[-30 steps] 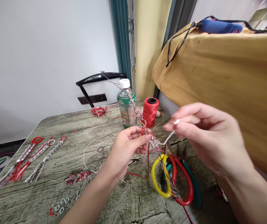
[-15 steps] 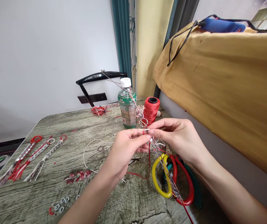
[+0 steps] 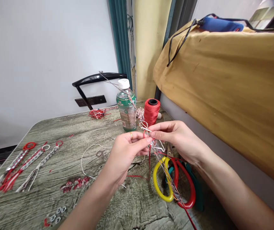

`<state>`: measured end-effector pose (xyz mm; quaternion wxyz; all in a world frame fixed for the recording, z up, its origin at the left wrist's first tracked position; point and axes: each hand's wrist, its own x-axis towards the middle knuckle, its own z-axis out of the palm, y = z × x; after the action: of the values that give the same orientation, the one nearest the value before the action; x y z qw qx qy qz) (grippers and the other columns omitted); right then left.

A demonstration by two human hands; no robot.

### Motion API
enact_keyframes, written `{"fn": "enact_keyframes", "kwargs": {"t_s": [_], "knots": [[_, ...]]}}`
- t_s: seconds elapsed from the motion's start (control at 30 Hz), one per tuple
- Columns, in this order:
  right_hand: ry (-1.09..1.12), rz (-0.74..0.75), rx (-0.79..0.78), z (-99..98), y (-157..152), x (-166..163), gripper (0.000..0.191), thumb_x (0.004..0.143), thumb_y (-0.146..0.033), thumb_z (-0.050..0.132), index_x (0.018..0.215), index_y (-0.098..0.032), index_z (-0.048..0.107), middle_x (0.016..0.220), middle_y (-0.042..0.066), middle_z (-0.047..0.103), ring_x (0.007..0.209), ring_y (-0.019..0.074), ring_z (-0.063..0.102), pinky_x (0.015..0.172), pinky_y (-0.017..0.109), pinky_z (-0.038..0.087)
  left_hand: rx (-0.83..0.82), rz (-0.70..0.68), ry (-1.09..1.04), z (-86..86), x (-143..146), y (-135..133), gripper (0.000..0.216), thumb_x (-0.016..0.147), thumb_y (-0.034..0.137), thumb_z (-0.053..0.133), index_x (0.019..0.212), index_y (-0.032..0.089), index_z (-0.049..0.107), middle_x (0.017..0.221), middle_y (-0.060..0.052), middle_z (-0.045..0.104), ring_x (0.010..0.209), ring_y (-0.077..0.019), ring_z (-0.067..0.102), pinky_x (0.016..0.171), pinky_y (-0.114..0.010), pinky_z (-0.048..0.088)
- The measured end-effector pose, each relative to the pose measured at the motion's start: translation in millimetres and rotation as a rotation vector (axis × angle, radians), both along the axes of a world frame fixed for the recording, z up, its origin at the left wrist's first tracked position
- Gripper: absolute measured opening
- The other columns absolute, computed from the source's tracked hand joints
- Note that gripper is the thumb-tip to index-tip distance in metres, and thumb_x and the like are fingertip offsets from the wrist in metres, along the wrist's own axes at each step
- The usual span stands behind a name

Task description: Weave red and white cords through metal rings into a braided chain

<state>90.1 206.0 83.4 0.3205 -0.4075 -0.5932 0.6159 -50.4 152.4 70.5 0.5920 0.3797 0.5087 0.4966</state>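
A yellow cloth (image 3: 223, 83) drapes over something bulky that rises to the right of the red spool (image 3: 151, 112) and beyond it. The spool stands upright near the far right edge of a grey wood-grain bench (image 3: 62, 134), which runs from it leftward and toward the camera.

Just in front of the spool, both hands meet above the bench. The left hand (image 3: 123, 153) comes up from the left, with its grip closed thumb to forefinger on a braided cord (image 3: 160, 159) of red, white and silver strands. The right hand (image 3: 178, 140) comes in from the right. Its grip is pinched shut on the same cord, fingertips touching those of the left hand. From the pinch the cord runs up and back past the spool's left side. Below the pinch it trails forward over a pair of scissors (image 3: 165, 199).

The scissors lie flat on the bench in front of the spool, under the right hand, with one yellow handle and one red. A plastic bottle (image 3: 126, 110) with a white cap stands upright just left of the spool. Far to the spool's left, near the bench's left edge, lie three finished chains (image 3: 31, 161) with ring ends. A loose white string (image 3: 84, 153) curls on the bench between them and the hands. A few small metal nuts (image 3: 56, 218) sit at the near edge, well left of the spool.
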Motion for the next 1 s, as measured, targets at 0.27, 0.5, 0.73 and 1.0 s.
{"fn": "enact_keyframes", "kwargs": {"t_s": [0.27, 0.5, 0.73, 1.0], "knots": [[-0.013, 0.042, 0.045, -1.6, 5, 5, 0.012, 0.066, -0.026, 0.067, 0.069, -0.014, 0.066, 0.068, 0.0, 0.064, 0.063, 0.0105, 0.054, 0.063, 0.026, 0.041, 0.0, 0.015, 0.008, -0.6, 0, 0, 0.013, 0.067, 0.025, 0.066, 0.071, 0.013, 0.063, 0.065, 0.001, 0.058, 0.058, -0.0081, 0.051, 0.06, -0.022, 0.043], [0.035, 0.069, 0.002, -3.2, 15, 13, 0.019, 0.064, -0.031, 0.07, 0.063, -0.013, 0.062, 0.056, -0.004, 0.051, 0.049, 0.0046, 0.036, 0.046, 0.021, 0.026, 0.001, 0.005, 0.014, -0.8, -1, 0, 0.011, 0.069, 0.024, 0.064, 0.071, 0.013, 0.062, 0.067, 0.0, 0.059, 0.059, -0.0078, 0.052, 0.061, -0.022, 0.043], [0.114, -0.166, 0.058, -0.4, 30, 28, 0.028, 0.066, -0.039, 0.068, 0.062, -0.014, 0.056, 0.056, -0.004, 0.046, 0.044, 0.0039, 0.032, 0.039, 0.02, 0.02, -0.021, -0.003, 0.02, -0.3, -3, 0, 0.015, 0.067, 0.027, 0.066, 0.071, 0.013, 0.062, 0.066, 0.0, 0.059, 0.058, -0.0084, 0.052, 0.06, -0.023, 0.043], [0.141, -0.348, 0.153, 8.7, 38, 41, 0.027, 0.069, -0.04, 0.064, 0.063, -0.015, 0.054, 0.061, -0.002, 0.047, 0.044, 0.0041, 0.039, 0.038, 0.018, 0.025, -0.039, -0.029, 0.046, -0.3, -5, 0, 0.014, 0.069, 0.027, 0.065, 0.072, 0.013, 0.061, 0.062, 0.001, 0.056, 0.055, -0.0076, 0.05, 0.056, -0.021, 0.043]]}}
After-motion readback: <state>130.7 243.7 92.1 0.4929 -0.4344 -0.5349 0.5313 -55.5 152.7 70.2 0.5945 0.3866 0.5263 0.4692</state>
